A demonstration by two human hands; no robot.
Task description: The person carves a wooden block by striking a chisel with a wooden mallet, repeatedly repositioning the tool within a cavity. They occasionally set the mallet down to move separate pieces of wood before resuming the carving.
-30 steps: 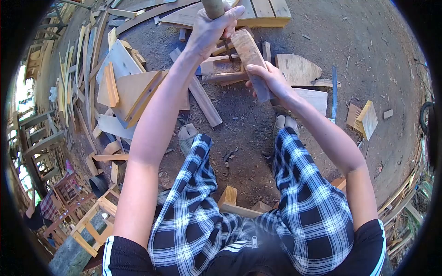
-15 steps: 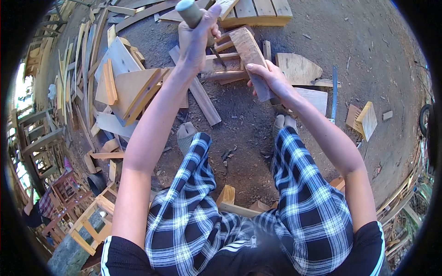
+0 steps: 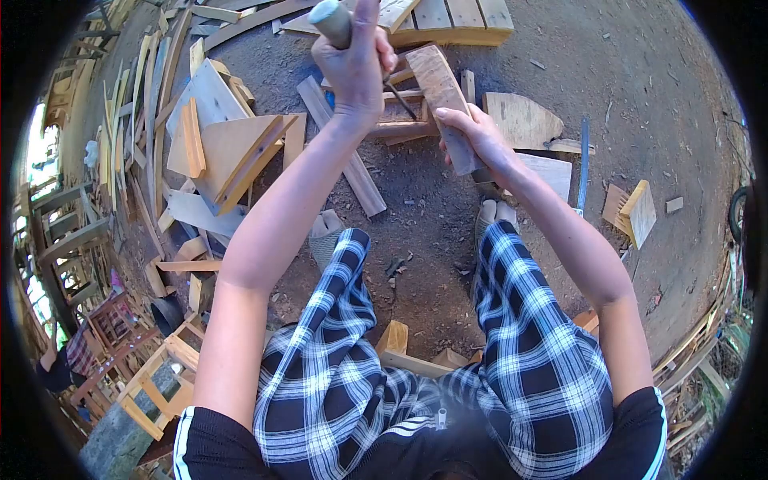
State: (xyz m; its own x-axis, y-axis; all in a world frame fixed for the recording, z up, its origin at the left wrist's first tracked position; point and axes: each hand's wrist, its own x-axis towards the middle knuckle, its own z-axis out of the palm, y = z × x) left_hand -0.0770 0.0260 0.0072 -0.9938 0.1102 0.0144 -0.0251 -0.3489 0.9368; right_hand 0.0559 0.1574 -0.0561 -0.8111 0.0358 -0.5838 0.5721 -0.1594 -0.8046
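My left hand (image 3: pixel 358 76) is closed around the thick, pale handle of a chisel (image 3: pixel 333 22). Its thin dark shaft slants down to the right, the tip over a small wooden frame (image 3: pixel 400 129) on the ground. My right hand (image 3: pixel 478 138) grips the lower end of a long wooden block (image 3: pixel 438 78), thumb on top. The block tilts away from me and overlaps the right side of the frame in this view. Part of the frame is hidden behind the block and my left hand.
Wooden boards (image 3: pixel 232 152) and long strips are heaped on the left. A slatted wooden piece (image 3: pixel 448 20) lies at the back. On the right are a curved board (image 3: pixel 522 120), a blue ruler-like strip (image 3: pixel 584 164) and a small wooden piece (image 3: pixel 638 213). A person (image 3: pixel 64 364) is at far left.
My left hand has moved right with the chisel, bringing its shaft closer to the block. The right hand and block have shifted only slightly right.
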